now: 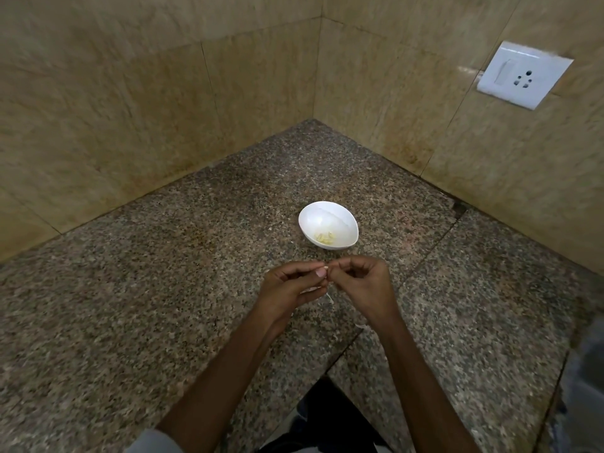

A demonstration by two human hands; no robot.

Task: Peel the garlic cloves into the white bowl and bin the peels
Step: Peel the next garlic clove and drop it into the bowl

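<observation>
The speckled stone counter (163, 289) is biggest. The left hand (287, 286) and right hand (362, 282) are curled, pinching one tiny garlic clove (324, 266) between their tips. The white bowl (327, 212) sits at 12 o'clock from them, with peeled cloves (324, 237) inside. A thin peel (330, 297) hangs at 6 o'clock. The clove is likely light, hard and slippery. Its papery skin looks best nipped at the tip.

A small pale garlic clove (324, 266) sits pinched between the fingertips of the left hand (291, 286) and the right hand (362, 282). A thin white peel strip (329, 297) dangles just below them. Just beyond the hands, the glossy oval white bowl (340, 217) stands upright on the counter, holding a few yellowish peeled cloves (324, 237).
</observation>
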